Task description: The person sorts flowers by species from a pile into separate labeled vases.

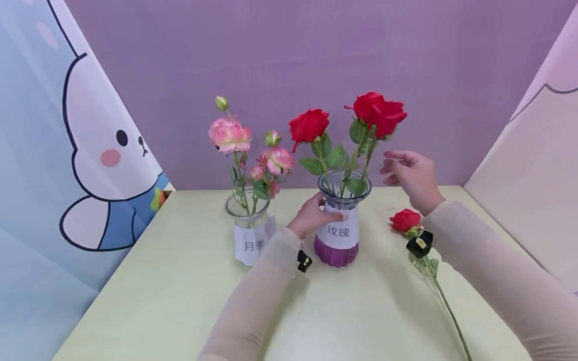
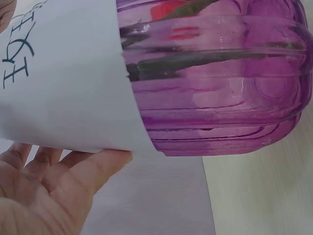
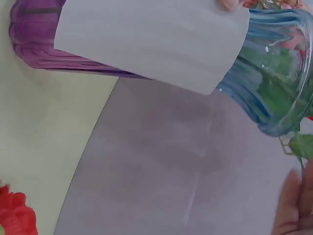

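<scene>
My left hand [image 1: 314, 216] grips the labelled glass vase [image 1: 336, 253] round its neck, thumb across the white paper label [image 1: 337, 236]. The vase stands upright, its base purple and its rim bluish. Red roses [image 1: 309, 125] with green leaves rise out of it, two of the blooms [image 1: 381, 113] close together on the right. In the left wrist view, fingers [image 2: 105, 169] of that hand lie along the paper's edge. My right hand [image 1: 414, 178] is raised just right of the rose stems, fingers loosely bent with nothing in them; its fingertips show at the lower right of the right wrist view.
A second labelled glass vase [image 1: 247, 213] with pink flowers [image 1: 230, 135] stands to the left. On the table [image 1: 180, 301] under my right forearm lies another red rose [image 1: 405, 220], its long stem pointing toward me. A purple backdrop [image 1: 253, 60] rises behind.
</scene>
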Available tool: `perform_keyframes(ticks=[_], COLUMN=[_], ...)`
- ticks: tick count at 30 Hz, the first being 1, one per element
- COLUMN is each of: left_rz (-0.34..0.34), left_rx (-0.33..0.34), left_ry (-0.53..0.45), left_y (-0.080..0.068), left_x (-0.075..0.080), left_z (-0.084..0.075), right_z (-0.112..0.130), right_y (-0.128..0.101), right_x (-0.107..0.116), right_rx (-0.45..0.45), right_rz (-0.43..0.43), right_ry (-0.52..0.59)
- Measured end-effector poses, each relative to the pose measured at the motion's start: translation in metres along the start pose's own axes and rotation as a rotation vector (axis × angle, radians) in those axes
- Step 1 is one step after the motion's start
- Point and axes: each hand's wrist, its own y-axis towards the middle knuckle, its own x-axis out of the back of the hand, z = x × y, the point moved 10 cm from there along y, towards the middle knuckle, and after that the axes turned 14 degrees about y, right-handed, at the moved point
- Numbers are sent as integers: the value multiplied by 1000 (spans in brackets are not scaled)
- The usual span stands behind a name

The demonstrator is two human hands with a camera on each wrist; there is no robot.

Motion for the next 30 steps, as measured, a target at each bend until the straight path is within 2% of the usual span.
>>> perform_keyframes(ticks=[6,8,13,15,17,18,20,23,25,27,30], left_rz=[4,-6,-15,-11,-7,-5,-6,-6,-1,3,6], left_rx=[16,2,-21,-20,-15,-12,-8,-6,-5,-5,2], left_ry=[17,20,26,24,18,16,13,14,15,16,18], left_y=[-1,1,6,7,8,8,8,8,8,8,7], left_x=[0,2,7,7,7,6,6,6,5,4,3], left_z=[1,-2,-8,-9,-9,-8,-6,-4,-2,-1,1], right_z=[10,11,1,-11,-27,-35,-53,-79,-96,-115,-141], right_y=[-1,-1,-6,-6,-2,0,5,7,4,1,-5], right_x=[4,14,55,68,77,79,80,77,77,79,83], right_rx=[112,143,195,171,116,71,-43,-194,-265,-324,-412], right_rz=[-12,-88,-375,-423,-383,-340,-207,22,127,182,209], right_ry=[21,62,161,196,242,227,196,18,-85,-123,-113])
